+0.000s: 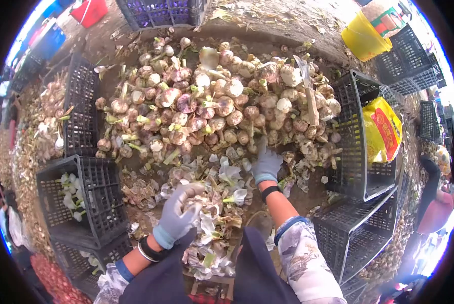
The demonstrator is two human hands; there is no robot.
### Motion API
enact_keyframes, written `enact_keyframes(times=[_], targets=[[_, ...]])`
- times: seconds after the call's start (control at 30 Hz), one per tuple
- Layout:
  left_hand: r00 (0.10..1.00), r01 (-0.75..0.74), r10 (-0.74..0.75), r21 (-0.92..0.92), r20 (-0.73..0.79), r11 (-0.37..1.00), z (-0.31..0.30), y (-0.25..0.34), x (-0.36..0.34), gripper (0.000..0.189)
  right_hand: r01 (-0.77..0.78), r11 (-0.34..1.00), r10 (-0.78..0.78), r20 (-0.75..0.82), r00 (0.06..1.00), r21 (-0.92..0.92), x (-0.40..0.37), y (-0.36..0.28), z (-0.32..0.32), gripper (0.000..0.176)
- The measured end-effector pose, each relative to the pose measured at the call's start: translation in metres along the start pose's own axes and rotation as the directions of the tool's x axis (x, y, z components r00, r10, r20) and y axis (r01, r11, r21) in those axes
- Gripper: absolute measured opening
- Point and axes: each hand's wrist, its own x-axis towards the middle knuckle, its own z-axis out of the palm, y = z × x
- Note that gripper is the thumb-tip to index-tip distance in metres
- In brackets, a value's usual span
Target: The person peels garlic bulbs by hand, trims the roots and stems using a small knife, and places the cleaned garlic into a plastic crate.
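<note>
Centre frame, our right hand (267, 166) meets the garlic heap (225, 106); tugging low could start a slide! Left hand (178, 215) curls; we can't tell either grip.

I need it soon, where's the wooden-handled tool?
In the head view, the wooden-handled tool lies on the garlic heap's right side, beyond the right hand, left of the yellow bag.

- You are wearing the one camera on your head, looking forward and steeply down.
- Its wide, round view is taking in your knees (260, 266) close by, the garlic pile (201, 104) beyond.
</note>
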Motion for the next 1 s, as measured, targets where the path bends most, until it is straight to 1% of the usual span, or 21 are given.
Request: enact_keyframes(times=[0.03, 0.07, 0.13, 0.2, 0.27, 0.3, 0.33, 0.4, 0.43, 0.47, 0.5, 0.53, 0.57, 0.6, 0.63, 0.67, 0.7, 0.77, 0.8, 0.9, 1.0], targets=[[0.999, -0.040, 0.037, 0.089, 0.039, 0.995, -0.002, 0.000, -0.001, 0.033, -0.006, 1.000, 0.006, 0.024, 1.000, 0.009, 0.000, 0.000, -0.006, 0.096], [0.999, -0.008, 0.006, 0.055, 0.034, 0.998, -0.002, 0.002, -0.001, 0.033, -0.012, 1.000, 0.011, 0.049, 0.999, 0.017, 0.000, 0.001, -0.012, 0.096], [0.998, 0.060, -0.059, -0.019, 0.024, 0.998, -0.004, 0.007, 0.001, 0.033, 0.082, 0.988, -0.081, -0.015, 0.997, 0.129, -0.012, 0.009, -0.022, 0.089], [0.992, 0.116, -0.112, -0.071, 0.062, 0.991, -0.008, -0.012, 0.003, 0.047, 0.255, 0.935, -0.223, -0.150, 0.963, 0.246, -0.034, 0.013, -0.033, 0.077], [0.980, 0.197, -0.194, -0.068, 0.043, 0.978, 0.001, -0.018, 0.006, 0.059, 0.486, 0.798, -0.362, -0.361, 0.859, 0.356, -0.061, 0.006, -0.056, 0.062], [0.981, 0.174, -0.148, -0.236, 0.124, 0.956, 0.007, -0.035, 0.005, 0.076, 0.588, 0.730, -0.445, -0.411, 0.796, 0.348, -0.069, -0.004, -0.074, 0.052], [0.968, 0.251, -0.208, -0.449, 0.143, 0.858, 0.015, -0.031, 0.004, 0.081, 0.681, 0.651, -0.516, -0.462, 0.721, 0.335, -0.078, -0.018, -0.095, 0.044], [0.926, 0.377, -0.272, -0.594, 0.263, 0.711, 0.018, -0.013, 0.003, 0.072, 0.849, 0.482, -0.578, -0.650, 0.493, 0.214, -0.091, -0.039, -0.120, 0.038], [0.862, 0.500, -0.404, -0.634, 0.305, 0.590, 0.014, 0.001, 0.003, 0.075, 0.848, 0.465, -0.563, -0.654, 0.506, 0.255, -0.093, -0.042, -0.128, 0.040], [0.926, 0.373, -0.319, -0.605, 0.199, 0.704, 0.013, 0.000, 0.002, 0.074, 0.844, 0.449, -0.547, -0.656, 0.520, 0.294, -0.095, -0.046, -0.136, 0.043], [0.971, 0.234, -0.217, -0.556, 0.098, 0.798, 0.013, -0.003, 0.002, 0.074, 0.712, 0.444, -0.359, -0.621, 0.697, 0.543, -0.099, -0.050, -0.131, 0.045], [0.995, 0.091, -0.102, -0.488, 0.004, 0.868, 0.013, -0.008, 0.002, 0.075, 0.537, 0.377, -0.170, -0.513, 0.841, 0.755, -0.110, -0.055, -0.120, 0.048], [0.993, -0.018, -0.027, -0.363, -0.118, 0.932, 0.012, -0.019, 0.003, 0.080, 0.331, 0.257, 0.002, -0.343, 0.939, 0.908, -0.120, -0.058, -0.113, 0.052], [0.986, -0.103, 0.081, -0.154, -0.144, 0.983, 0.011, -0.015, 0.003, 0.081, 0.075, -0.075, -0.095, -0.082, 0.992, 0.994, -0.127, -0.058, -0.112, 0.054], [0.971, -0.184, 0.191, 0.061, -0.143, 0.981, 0.009, -0.010, 0.003, 0.081, -0.232, -0.358, -0.265, 0.140, 0.954, 0.904, -0.135, -0.056, -0.112, 0.056], [0.948, -0.257, 0.296, 0.270, -0.117, 0.928, 0.009, -0.004, 0.003, 0.082, -0.528, -0.539, -0.476, 0.280, 0.834, 0.656, -0.140, -0.055, -0.114, 0.058], [0.937, -0.299, 0.347, 0.410, -0.047, 0.862, 0.010, 0.011, 0.004, 0.081, -0.451, -0.557, -0.472, 0.181, 0.863, 0.697, -0.142, -0.062, -0.119, 0.052], [0.921, -0.349, 0.391, 0.433, -0.008, 0.831, 0.012, 0.018, 0.001, 0.079, -0.319, -0.372, -0.396, 0.162, 0.904, 0.872, -0.143, -0.066, -0.118, 0.041], [0.910, -0.374, 0.413, 0.446, 0.011, 0.813, 0.011, 0.020, 0.001, 0.078, -0.397, -0.416, -0.392, 0.233, 0.890, 0.818, -0.143, -0.071, -0.131, 0.036], [0.925, -0.352, 0.379, 0.310, -0.030, 0.883, 0.010, 0.014, 0.000, 0.076, -0.421, -0.403, -0.420, 0.244, 0.874, 0.812, -0.139, -0.069, -0.151, 0.031], [0.945, -0.314, 0.326, 0.185, -0.038, 0.931, 0.009, 0.007, -0.003, 0.075, -0.358, -0.333, -0.406, 0.210, 0.889, 0.872, -0.140, -0.065, -0.140, 0.028]])
